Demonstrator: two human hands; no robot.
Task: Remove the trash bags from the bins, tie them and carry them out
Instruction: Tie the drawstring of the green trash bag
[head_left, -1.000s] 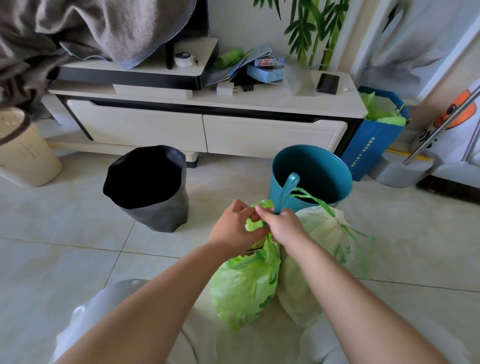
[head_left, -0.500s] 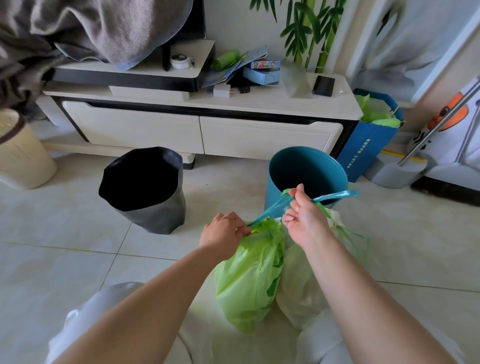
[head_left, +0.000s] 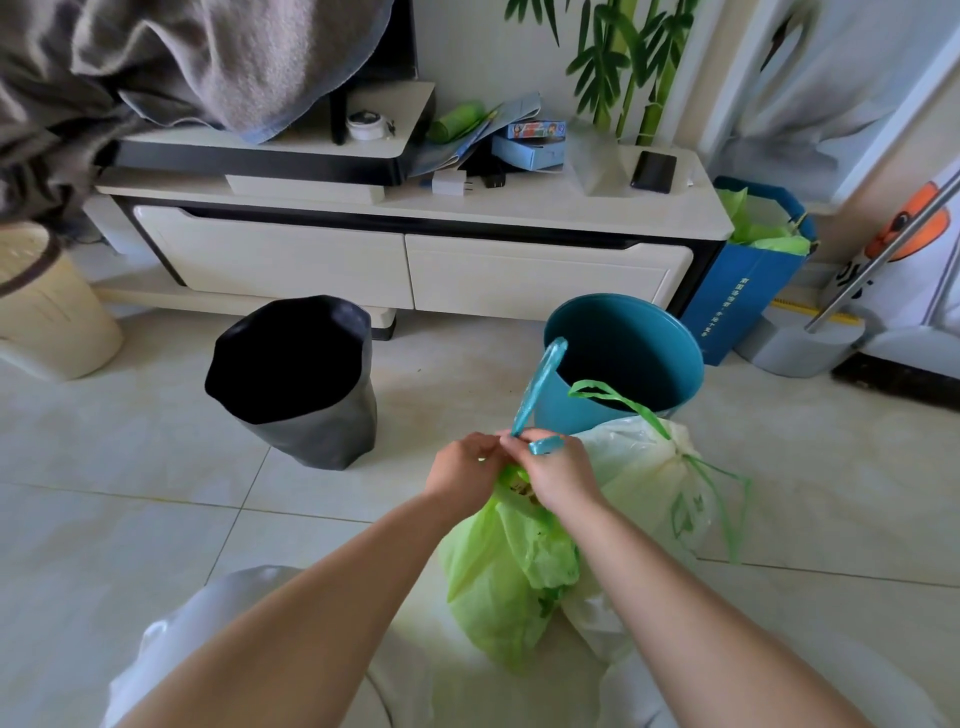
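Both hands meet at the top of the green bag (head_left: 498, 587), which sits on the floor (head_left: 130, 519) by the blue bin (head_left: 623, 358). The left hand (head_left: 462, 475) pinches the bag's neck. The right hand (head_left: 558, 470) has its fingers closed on the blue string (head_left: 537, 387). A tied pale bag (head_left: 644, 483) rests just beside it.

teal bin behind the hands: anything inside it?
The teal bin shows only bare dark inner wall, with no liner on the rim. Its bottom is hidden by its near wall, the blue drawstring and the pale bag in front, so it cannot be called empty.
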